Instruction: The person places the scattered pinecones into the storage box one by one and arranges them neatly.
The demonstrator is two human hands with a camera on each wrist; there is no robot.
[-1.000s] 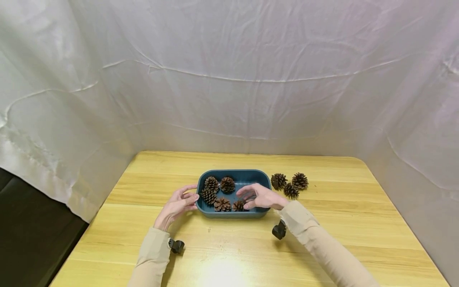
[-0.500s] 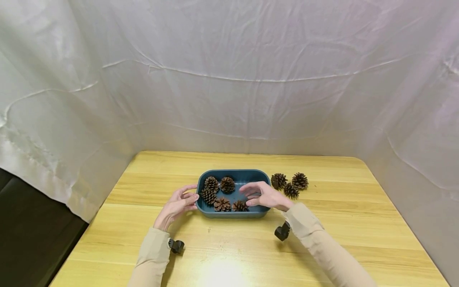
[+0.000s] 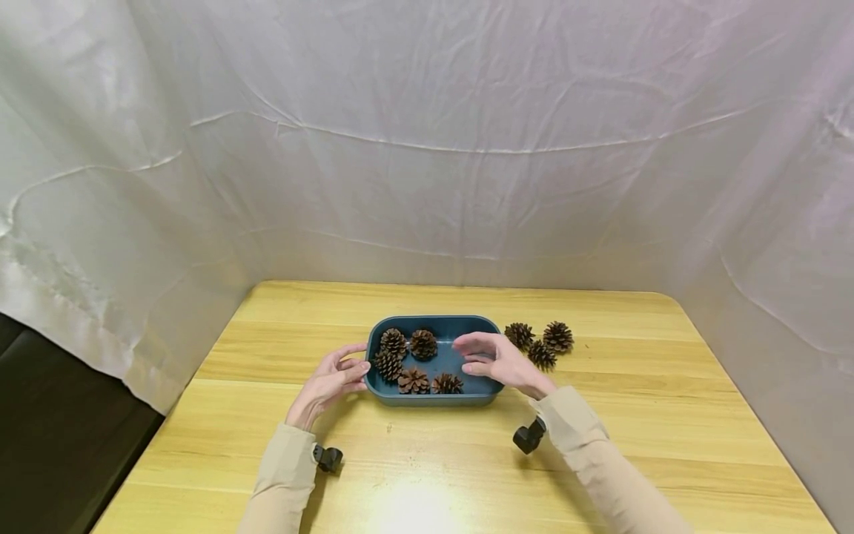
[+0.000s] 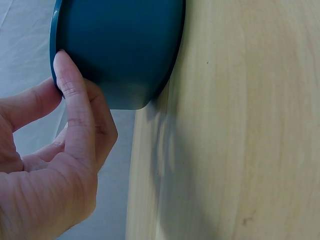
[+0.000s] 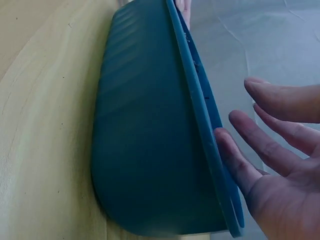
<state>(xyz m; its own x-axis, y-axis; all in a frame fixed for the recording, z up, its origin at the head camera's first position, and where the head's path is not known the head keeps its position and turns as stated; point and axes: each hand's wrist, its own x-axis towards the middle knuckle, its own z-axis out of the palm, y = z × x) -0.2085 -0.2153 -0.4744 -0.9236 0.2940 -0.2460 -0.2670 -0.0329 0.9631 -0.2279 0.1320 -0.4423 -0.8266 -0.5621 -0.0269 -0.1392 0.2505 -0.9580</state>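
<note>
A dark blue, oblong plastic tub (image 3: 427, 399) with rounded ends sits on the wooden table. Several brown pine cones lie inside it, including one pine cone (image 3: 423, 345) at the back and another pine cone (image 3: 447, 383) near the front wall. My left hand (image 3: 331, 382) holds the tub's left end, its digits at the rim in the left wrist view. Above the tub's right part hovers my right hand (image 3: 503, 363), with fingers apart and nothing between them. In the right wrist view, its fingertips (image 5: 227, 140) are close to the rim; contact is unclear.
Beyond the tub's right end, three pine cones are grouped on the table (image 3: 634, 415), one of them a pine cone (image 3: 557, 337) farthest right. Pale cloth (image 3: 460, 148) hangs behind and at both sides. Something dark (image 3: 60, 430) lies past the table's left edge.
My right hand has drawn up and to the right, away from the front pine cone, now fully in sight in the tub. The left hand and tub have stayed put.
</note>
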